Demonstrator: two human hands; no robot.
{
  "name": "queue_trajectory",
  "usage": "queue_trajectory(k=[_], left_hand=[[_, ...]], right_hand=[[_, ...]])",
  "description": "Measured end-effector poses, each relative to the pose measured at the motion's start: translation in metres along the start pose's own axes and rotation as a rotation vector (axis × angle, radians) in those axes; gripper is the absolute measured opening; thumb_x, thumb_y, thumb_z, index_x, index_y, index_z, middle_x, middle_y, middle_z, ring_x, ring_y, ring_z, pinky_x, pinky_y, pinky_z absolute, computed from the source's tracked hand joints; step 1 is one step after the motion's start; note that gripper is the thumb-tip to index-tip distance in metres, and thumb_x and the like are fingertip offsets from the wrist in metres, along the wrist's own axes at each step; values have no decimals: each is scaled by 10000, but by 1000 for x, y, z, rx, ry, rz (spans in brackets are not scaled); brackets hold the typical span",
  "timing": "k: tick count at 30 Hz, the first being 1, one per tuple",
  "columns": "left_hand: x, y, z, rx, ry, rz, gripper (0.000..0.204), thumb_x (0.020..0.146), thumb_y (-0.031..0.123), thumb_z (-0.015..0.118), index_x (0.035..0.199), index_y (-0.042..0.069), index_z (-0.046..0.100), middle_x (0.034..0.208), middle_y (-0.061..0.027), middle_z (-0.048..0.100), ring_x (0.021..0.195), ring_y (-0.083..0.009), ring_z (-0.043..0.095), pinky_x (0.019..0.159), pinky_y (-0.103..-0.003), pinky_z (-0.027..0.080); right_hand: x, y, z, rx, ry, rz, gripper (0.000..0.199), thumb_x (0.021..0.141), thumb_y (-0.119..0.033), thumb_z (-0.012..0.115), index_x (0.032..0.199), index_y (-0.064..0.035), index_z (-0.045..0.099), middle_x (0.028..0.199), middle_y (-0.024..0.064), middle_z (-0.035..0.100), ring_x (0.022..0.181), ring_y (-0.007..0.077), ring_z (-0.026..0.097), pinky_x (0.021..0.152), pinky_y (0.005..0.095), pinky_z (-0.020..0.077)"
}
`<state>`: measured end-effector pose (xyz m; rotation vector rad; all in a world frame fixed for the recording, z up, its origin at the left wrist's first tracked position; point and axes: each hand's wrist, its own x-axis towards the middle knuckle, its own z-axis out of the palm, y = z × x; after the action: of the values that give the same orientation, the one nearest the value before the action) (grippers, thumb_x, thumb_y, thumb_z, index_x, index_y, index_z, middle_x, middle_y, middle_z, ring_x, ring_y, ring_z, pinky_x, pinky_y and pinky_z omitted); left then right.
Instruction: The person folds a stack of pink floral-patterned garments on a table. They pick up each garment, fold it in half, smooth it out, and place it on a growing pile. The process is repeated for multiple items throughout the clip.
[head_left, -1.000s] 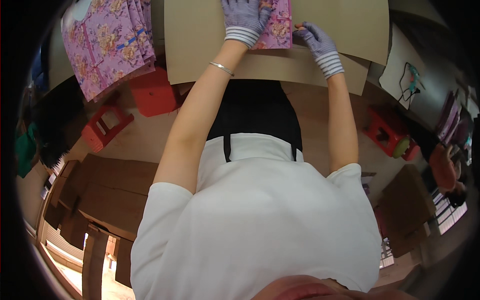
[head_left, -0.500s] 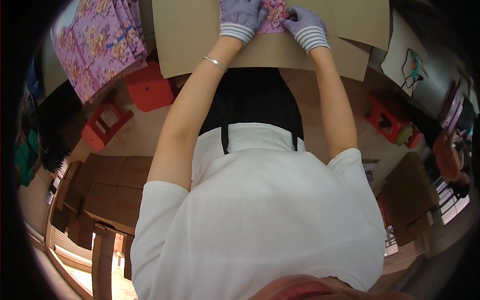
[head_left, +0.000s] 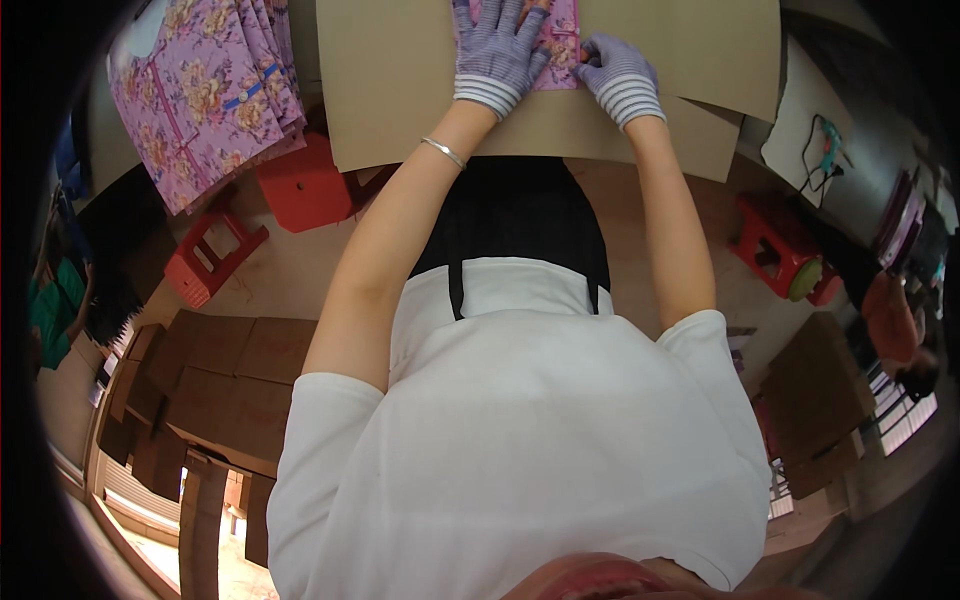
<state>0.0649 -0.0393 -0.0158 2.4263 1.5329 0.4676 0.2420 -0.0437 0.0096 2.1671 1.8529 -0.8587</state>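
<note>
Olive-brown board surface [head_left: 390, 95]: broad, with overlapping sheets toward its right near corner.

Purple floral stack [head_left: 205, 100]: several layers, lying past the surface's left edge.

Red square-topped stool [head_left: 303, 188]: below the surface's left near corner.

Left hand [head_left: 497, 48]: grey-purple knit glove, white-striped cuff; palm down over the piece, fingers spread wide, pressing rather than gripping, by the look of it.

Right hand [head_left: 620, 76]: matching glove, fingers curled in narrowly at the piece's right edge; whether they pinch it, cannot tell.

Pink floral piece [head_left: 562, 68]: around the middle of the surface's width, set back from the near edge; partly under the left hand, far end out of view.

Silver bracelet [head_left: 443, 152]: on the left wrist.

Change noted: a second ago the right fingertips are just off the piece's right edge; now they are at it. Both hands thus attend to one piece, the left apparently steadying, the right working the edge.
</note>
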Motion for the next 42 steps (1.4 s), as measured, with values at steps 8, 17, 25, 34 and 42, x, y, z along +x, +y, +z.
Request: queue_trajectory(k=[8,17,25,34,42], left_hand=[[2,-2,3,-11,23,9,752,776,335,631,1448,103,386,1542,-199,263,1439,-394,202,1152,-610,89],[6,-3,-3,92,-72,36,627,846,342,591,1396,81,439,1520,-144,324,1393,-333,308,1139,-539,199],[28,-61,-8,-78,-280,414,677,828,411,593,1428,147,425,1551,-86,290,1445,-286,240,1162,-547,151],[206,-153,-19,78,-93,382,722,802,378,600,1412,46,403,1520,-202,303,1413,-367,276,1133,-618,139],[228,-164,-12,176,123,408,703,829,388,565,1410,36,382,1490,-188,359,1389,-345,339,1120,-637,163]], right_hand=[[0,-1,1,-8,-6,24,274,816,-328,710,1051,-192,669,1014,42,687,1011,235,638,903,425,486],[-5,-2,0,-178,178,107,432,757,-386,767,1065,-130,603,1029,60,653,1035,269,612,862,440,489],[4,1,-17,-69,58,106,528,629,-383,848,988,-116,567,954,60,627,950,278,589,822,433,454],[5,2,-21,30,-61,184,544,556,-336,894,908,-101,553,865,64,573,892,283,548,844,435,405],[6,4,-19,-7,-4,108,505,565,-334,886,863,-112,544,828,58,565,841,284,554,763,441,423]])
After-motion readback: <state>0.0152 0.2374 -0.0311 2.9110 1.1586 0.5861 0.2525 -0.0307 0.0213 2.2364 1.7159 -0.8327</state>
